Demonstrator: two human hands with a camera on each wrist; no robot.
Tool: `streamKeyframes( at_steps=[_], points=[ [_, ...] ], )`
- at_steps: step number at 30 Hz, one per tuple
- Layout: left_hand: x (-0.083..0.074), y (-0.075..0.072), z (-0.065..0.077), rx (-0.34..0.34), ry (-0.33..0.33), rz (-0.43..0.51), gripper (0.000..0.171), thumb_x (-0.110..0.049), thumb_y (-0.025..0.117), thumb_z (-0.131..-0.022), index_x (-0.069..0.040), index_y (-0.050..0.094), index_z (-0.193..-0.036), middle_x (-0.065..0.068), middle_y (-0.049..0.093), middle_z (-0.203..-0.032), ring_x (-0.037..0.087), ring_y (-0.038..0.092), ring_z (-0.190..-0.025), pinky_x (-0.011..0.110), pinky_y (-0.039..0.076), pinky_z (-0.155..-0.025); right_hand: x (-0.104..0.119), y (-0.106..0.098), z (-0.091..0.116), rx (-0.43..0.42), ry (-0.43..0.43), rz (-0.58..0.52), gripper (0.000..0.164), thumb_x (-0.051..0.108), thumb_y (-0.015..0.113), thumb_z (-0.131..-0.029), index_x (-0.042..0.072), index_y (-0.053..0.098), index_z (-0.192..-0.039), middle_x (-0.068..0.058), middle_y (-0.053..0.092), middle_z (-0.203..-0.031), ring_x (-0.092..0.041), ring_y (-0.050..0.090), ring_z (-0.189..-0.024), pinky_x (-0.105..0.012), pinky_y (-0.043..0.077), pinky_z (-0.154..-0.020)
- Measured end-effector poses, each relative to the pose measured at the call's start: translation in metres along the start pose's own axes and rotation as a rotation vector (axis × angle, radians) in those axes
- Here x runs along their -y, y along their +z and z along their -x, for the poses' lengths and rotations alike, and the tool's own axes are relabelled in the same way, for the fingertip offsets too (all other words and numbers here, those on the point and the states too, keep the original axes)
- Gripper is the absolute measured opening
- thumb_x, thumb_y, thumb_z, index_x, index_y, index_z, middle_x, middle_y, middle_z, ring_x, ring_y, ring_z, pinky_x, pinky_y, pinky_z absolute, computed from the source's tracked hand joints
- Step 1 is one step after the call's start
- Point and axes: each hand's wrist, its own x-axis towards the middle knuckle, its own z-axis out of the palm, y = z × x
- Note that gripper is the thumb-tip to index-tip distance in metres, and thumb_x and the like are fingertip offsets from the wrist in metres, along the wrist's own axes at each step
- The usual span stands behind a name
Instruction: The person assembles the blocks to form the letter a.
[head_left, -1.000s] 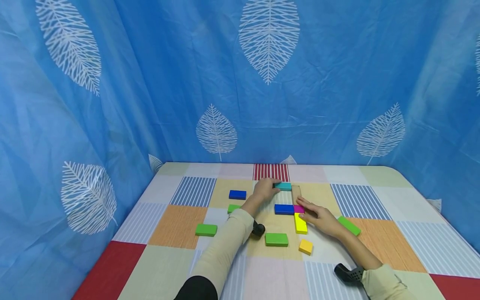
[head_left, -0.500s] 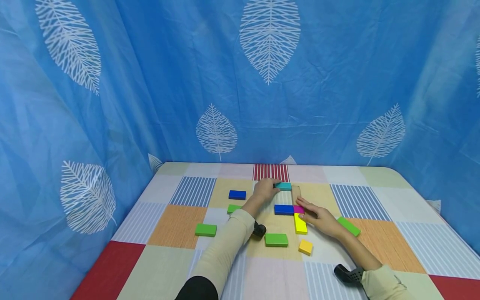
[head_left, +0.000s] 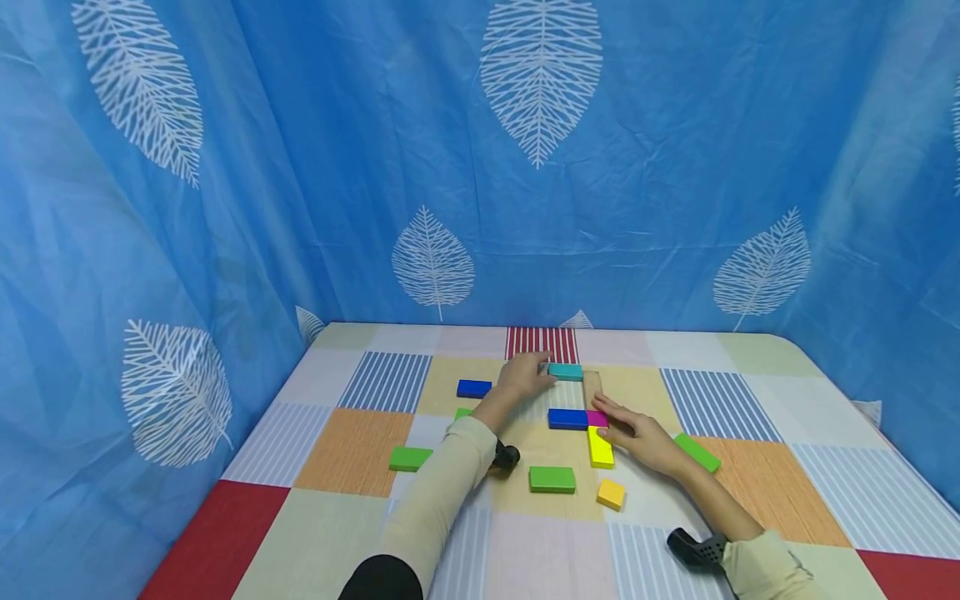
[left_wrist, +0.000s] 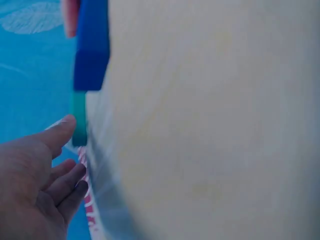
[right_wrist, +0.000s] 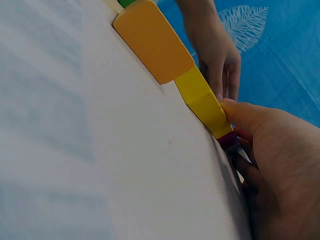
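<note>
My left hand (head_left: pixel 523 377) is beside the left end of a teal block (head_left: pixel 566 372). In the left wrist view its thumb and fingers are spread, with the thumb tip close to that teal block (left_wrist: pixel 79 119); whether they touch is unclear. My right hand (head_left: pixel 647 440) lies along the right side of the arrangement, its fingers fairly straight. The thumb touches a yellow block (head_left: pixel 600 448), and the fingers rest by a magenta block (head_left: pixel 597 418) and a plain wooden block (head_left: pixel 592 387). A blue block (head_left: pixel 567 419) adjoins the magenta one, opposite the teal block.
Loose blocks lie around on the patchwork cloth (head_left: pixel 337 533): a blue one (head_left: pixel 474 389), a green one (head_left: pixel 552 480), a green one (head_left: pixel 410 459), a tilted green one (head_left: pixel 697 452) and an orange-yellow one (head_left: pixel 611 495). Another green block (head_left: pixel 462 413) is partly behind the left arm.
My left hand has let go of the teal block and drawn slightly to the left, its fingers opening. The teal block stays in place, and my right hand has not visibly moved.
</note>
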Motion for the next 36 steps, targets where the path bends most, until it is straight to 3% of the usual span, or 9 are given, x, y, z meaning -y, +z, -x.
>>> streamKeyframes(
  at_steps=[6, 9, 13, 17, 20, 27, 36],
  points=[
    [0.017, -0.031, 0.01, -0.044, 0.073, 0.096, 0.053, -0.03, 0.063, -0.088, -0.014, 0.048, -0.136, 0.008, 0.056, -0.126, 0.022, 0.055, -0.109, 0.036, 0.047, -0.088, 0.002, 0.0, 0.0, -0.009, 0.001, 0.019, 0.056, 0.035, 0.056, -0.092, 0.01, 0.042, -0.14, -0.01, 0.029, -0.148, -0.037, 0.025, -0.133, -0.055, 0.025, -0.103],
    [0.027, -0.048, 0.015, -0.103, 0.103, 0.144, 0.051, -0.029, 0.063, -0.089, -0.012, 0.049, -0.135, 0.011, 0.056, -0.126, 0.026, 0.057, -0.107, 0.037, 0.048, -0.085, 0.004, -0.001, 0.0, -0.014, 0.0, 0.034, 0.055, 0.035, 0.056, -0.092, 0.01, 0.042, -0.139, -0.01, 0.03, -0.147, -0.037, 0.025, -0.133, -0.054, 0.026, -0.102],
    [0.045, -0.07, 0.023, -0.172, 0.105, 0.241, 0.048, -0.024, 0.063, -0.089, -0.007, 0.051, -0.132, 0.012, 0.056, -0.126, 0.026, 0.056, -0.11, 0.036, 0.047, -0.089, 0.005, -0.002, 0.0, -0.024, -0.007, 0.049, 0.055, 0.034, 0.057, -0.091, 0.01, 0.043, -0.138, -0.01, 0.03, -0.147, -0.037, 0.027, -0.132, -0.052, 0.028, -0.102],
    [0.067, -0.083, 0.033, -0.183, 0.092, 0.31, 0.043, -0.021, 0.062, -0.089, -0.006, 0.055, -0.129, 0.01, 0.06, -0.121, 0.023, 0.056, -0.111, 0.033, 0.045, -0.092, 0.004, -0.004, -0.001, -0.029, -0.017, 0.061, 0.054, 0.033, 0.057, -0.091, 0.009, 0.044, -0.138, -0.011, 0.031, -0.146, -0.037, 0.028, -0.132, -0.051, 0.029, -0.101],
    [0.085, -0.085, 0.04, -0.141, 0.108, 0.333, 0.039, -0.017, 0.064, -0.088, -0.003, 0.058, -0.124, 0.011, 0.063, -0.115, 0.023, 0.058, -0.108, 0.033, 0.045, -0.092, 0.003, -0.004, 0.0, -0.024, -0.024, 0.074, 0.054, 0.034, 0.057, -0.092, 0.009, 0.044, -0.138, -0.011, 0.031, -0.146, -0.036, 0.029, -0.132, -0.05, 0.029, -0.101],
    [0.114, -0.081, 0.058, 0.097, 0.197, 0.394, 0.043, -0.009, 0.069, -0.082, 0.001, 0.058, -0.122, 0.013, 0.059, -0.122, 0.029, 0.05, -0.118, 0.039, 0.04, -0.098, 0.004, -0.004, 0.0, -0.017, -0.043, 0.097, 0.054, 0.034, 0.056, -0.092, 0.008, 0.044, -0.138, -0.011, 0.032, -0.146, -0.036, 0.03, -0.131, -0.049, 0.03, -0.101],
    [0.129, -0.073, 0.064, 0.153, 0.198, 0.434, 0.043, -0.005, 0.07, -0.08, 0.0, 0.059, -0.122, 0.012, 0.057, -0.124, 0.027, 0.05, -0.118, 0.035, 0.04, -0.098, 0.004, -0.001, 0.0, -0.019, -0.048, 0.098, 0.053, 0.033, 0.056, -0.092, 0.007, 0.045, -0.137, -0.012, 0.032, -0.146, -0.037, 0.03, -0.131, -0.049, 0.031, -0.1]
  ],
)
